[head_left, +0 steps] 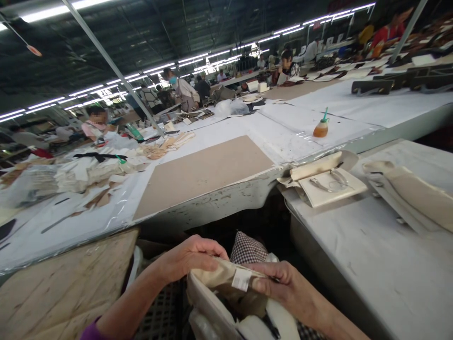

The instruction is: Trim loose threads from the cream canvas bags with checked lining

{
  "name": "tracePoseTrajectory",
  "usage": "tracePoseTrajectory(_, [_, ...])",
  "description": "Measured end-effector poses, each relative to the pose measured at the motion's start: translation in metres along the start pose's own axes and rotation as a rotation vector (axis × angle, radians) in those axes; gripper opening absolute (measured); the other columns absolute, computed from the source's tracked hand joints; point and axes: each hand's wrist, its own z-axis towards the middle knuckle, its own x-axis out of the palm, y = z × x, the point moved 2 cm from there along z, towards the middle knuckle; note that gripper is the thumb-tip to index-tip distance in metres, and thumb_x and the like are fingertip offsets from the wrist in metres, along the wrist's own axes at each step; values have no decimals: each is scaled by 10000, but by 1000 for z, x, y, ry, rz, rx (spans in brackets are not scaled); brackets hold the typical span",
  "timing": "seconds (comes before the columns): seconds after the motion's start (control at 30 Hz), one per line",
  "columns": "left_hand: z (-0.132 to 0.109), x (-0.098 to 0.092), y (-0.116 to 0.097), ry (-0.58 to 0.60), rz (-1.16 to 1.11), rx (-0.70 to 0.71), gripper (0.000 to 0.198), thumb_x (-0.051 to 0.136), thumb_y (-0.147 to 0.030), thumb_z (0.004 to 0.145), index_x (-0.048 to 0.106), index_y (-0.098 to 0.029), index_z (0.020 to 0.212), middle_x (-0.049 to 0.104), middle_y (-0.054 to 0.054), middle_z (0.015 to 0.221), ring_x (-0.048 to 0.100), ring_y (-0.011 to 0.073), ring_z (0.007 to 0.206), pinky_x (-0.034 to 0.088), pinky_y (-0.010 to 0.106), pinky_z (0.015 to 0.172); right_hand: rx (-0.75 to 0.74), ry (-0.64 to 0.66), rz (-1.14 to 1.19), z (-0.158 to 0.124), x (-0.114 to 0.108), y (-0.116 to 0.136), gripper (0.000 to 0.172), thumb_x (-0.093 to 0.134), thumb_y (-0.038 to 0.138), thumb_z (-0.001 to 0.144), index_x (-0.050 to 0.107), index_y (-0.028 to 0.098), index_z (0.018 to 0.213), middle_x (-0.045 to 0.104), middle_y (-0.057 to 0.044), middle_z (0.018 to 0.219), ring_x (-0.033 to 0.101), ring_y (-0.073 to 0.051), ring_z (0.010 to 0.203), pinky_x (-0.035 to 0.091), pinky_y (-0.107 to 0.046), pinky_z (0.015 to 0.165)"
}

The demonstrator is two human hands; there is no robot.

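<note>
Beneath rows of tube lights (193, 59), a crowded workroom

Across the room runs a long table (226, 125) covered in white sheeting, its front edge shiny and scuffed, with a flat brown board (208, 170) laid on it. Pale scraps (85, 174), thin and crumpled, heap up towards the left; farther right stands a squat bottle (321, 128) of amber liquid with a green spout. Several people (186, 92) are beyond, under a dark ceiling (148, 28).

At bottom centre, below the long table's edge, is a cream bag-like piece (247, 301) — soft, its mouth gaping, a small white tag (242, 279) at the rim. The left hand (193, 257) pinches that rim on one side of the tag, the right hand (283, 283) on the other; each grip is closed on the material. Dark-and-white checked cloth (247, 248) shows just behind. On the smooth grey-white table (354, 255) at right lie a boxy cream handbag (329, 186) with curved handles — and a longer, folded cream piece (417, 193).
</note>
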Motion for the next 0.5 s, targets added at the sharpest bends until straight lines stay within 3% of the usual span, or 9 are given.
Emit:
tracePoseTrajectory(0.2, [2, -5, 7, -19, -2, -20, 239, 670, -302, 735, 762, -152, 897, 624, -9, 705, 475, 124, 649, 344, 205, 593, -92, -74, -256, 0, 5, 6, 430, 526, 538, 928, 756, 176, 935, 653, -1, 720, 610, -187, 776, 504, -268, 757])
tracePoseTrajectory(0.5, [4, -6, 7, -51, -34, -29, 244, 669, -267, 690, 769, -159, 884, 668, -5, 712, 519, 137, 656, 386, 218, 624, -125, -25, -463, 3, 4, 18, 477, 410, 515, 985, 715, 163, 881, 634, 5, 727, 567, -152, 699, 473, -222, 657])
